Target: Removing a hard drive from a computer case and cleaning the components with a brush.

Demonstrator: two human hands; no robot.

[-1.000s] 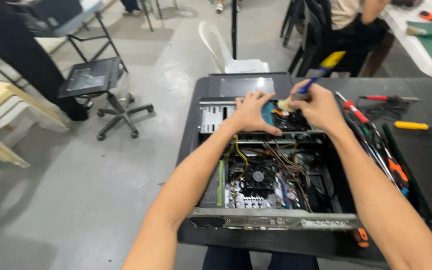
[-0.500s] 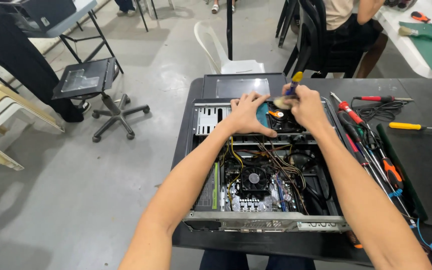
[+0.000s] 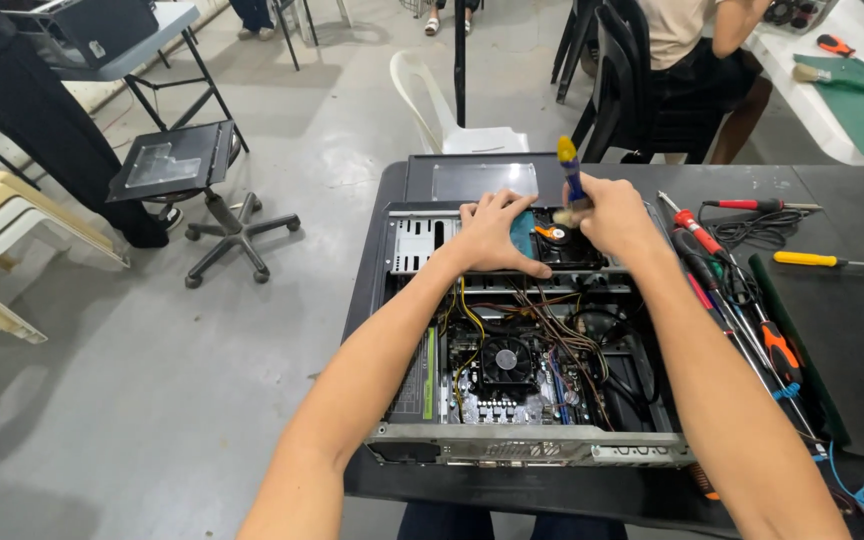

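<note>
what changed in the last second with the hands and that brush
The right hand swung the brush from a rightward lean to nearly upright, handle up, bristles kept at the far end of the open computer case. The left hand stayed flat on the drive bay beside it. The right hand's grip on the brush is unchanged, and the screwdrivers on the table lie as before.

bare metal computer case (image 3: 512, 445), matt table (image 3: 852, 330)

Blue-and-yellow brush handle (image 3: 569, 170), teal drive (image 3: 522, 232), yellow screwdriver (image 3: 812, 259).
</note>
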